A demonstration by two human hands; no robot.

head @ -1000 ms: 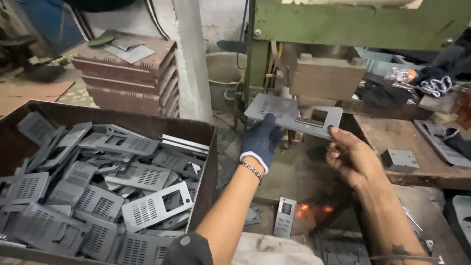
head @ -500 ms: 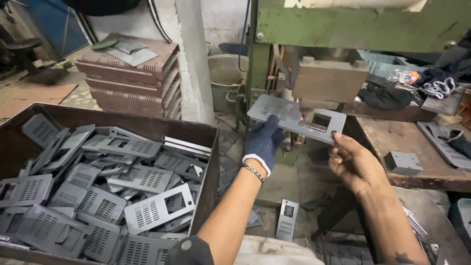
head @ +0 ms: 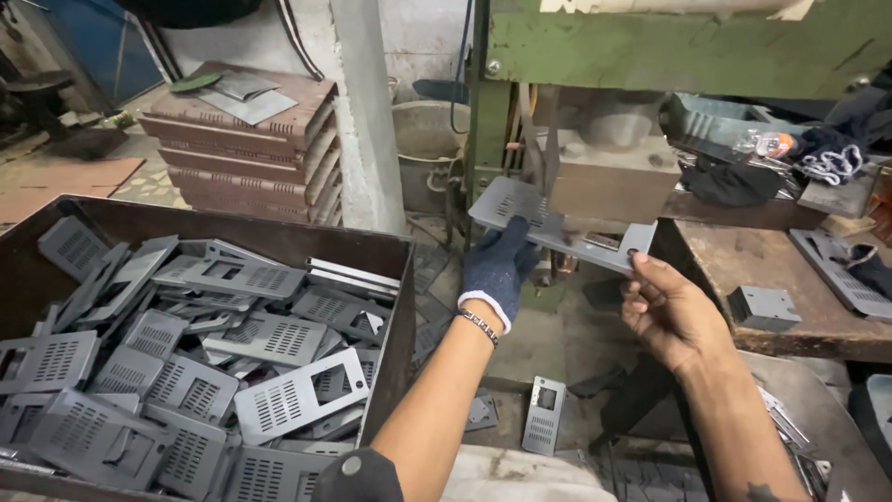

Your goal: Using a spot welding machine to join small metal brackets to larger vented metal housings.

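Both hands hold one flat grey metal plate [head: 544, 221] with a perforated end and a rectangular cut-out. My left hand [head: 497, 268], in a dark blue glove, grips its perforated left end from below. My bare right hand [head: 667, 311] pinches the plate's right end near the cut-out. The plate sits level under the grey block of a green press [head: 609, 172], its middle partly hidden by that block. The plate's far edge touches or lies just in front of the block; I cannot tell which.
A dark metal bin [head: 390, 279] at the left holds several similar perforated plates [head: 279, 395]. A stack of brown sheets [head: 246, 149] stands behind it. One plate [head: 544, 414] lies on the floor. A rusty bench [head: 790, 279] at the right carries a small grey bracket [head: 762, 307].
Both hands have carried the plate a little up and forward, closer in under the press block. The grip on each end is the same.
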